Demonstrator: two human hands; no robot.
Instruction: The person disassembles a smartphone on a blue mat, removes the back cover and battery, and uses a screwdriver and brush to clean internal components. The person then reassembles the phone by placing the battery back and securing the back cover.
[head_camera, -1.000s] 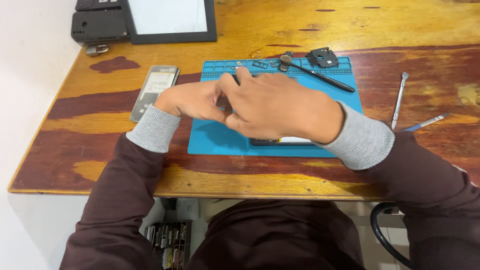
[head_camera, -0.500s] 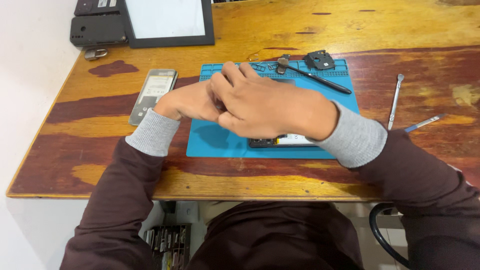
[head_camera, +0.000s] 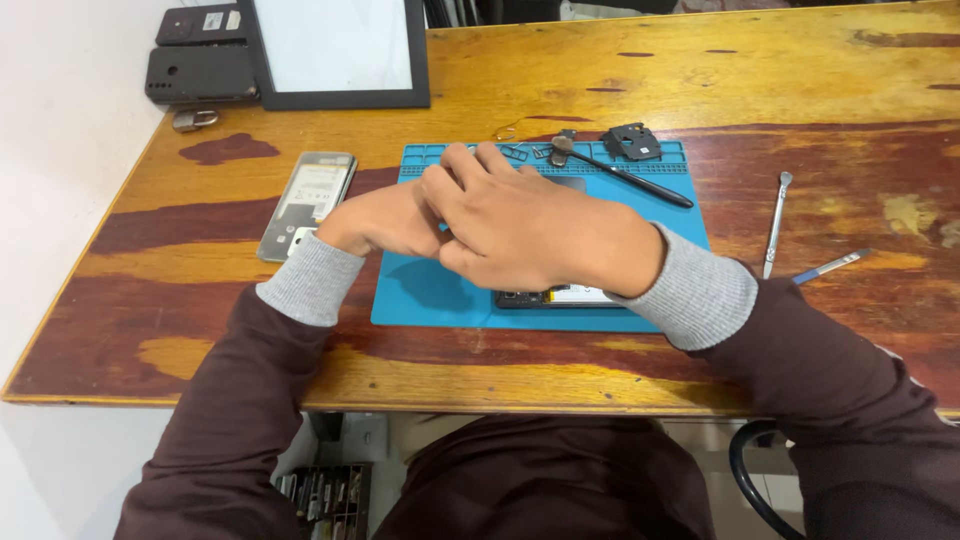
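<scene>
Both hands meet over the left half of the blue rubber work mat (head_camera: 430, 290), which lies near the front edge of the varnished wooden desk (head_camera: 700, 70). The right hand (head_camera: 530, 230) lies across and partly covers the left hand (head_camera: 375, 220); fingers of both are curled together at one spot, but whatever sits between them is hidden, so I cannot tell if they are grasping anything.

Under the right wrist, at the mat's front edge, a dark opened phone body (head_camera: 560, 297) shows only as a strip (most of it is covered).

Left of the mat, just beside the left hand, lies a silver phone back cover (head_camera: 305, 200), inner side up.

At the mat's far edge: a black screwdriver (head_camera: 625, 178) lying slantwise and a small black plastic part (head_camera: 632, 141).

Right of the mat, on bare wood: a slim metal pry tool (head_camera: 776, 222) and a blue-handled tool (head_camera: 832, 265).

Far left corner: a black-framed white panel (head_camera: 335, 50) and two dark phones (head_camera: 200, 72).
</scene>
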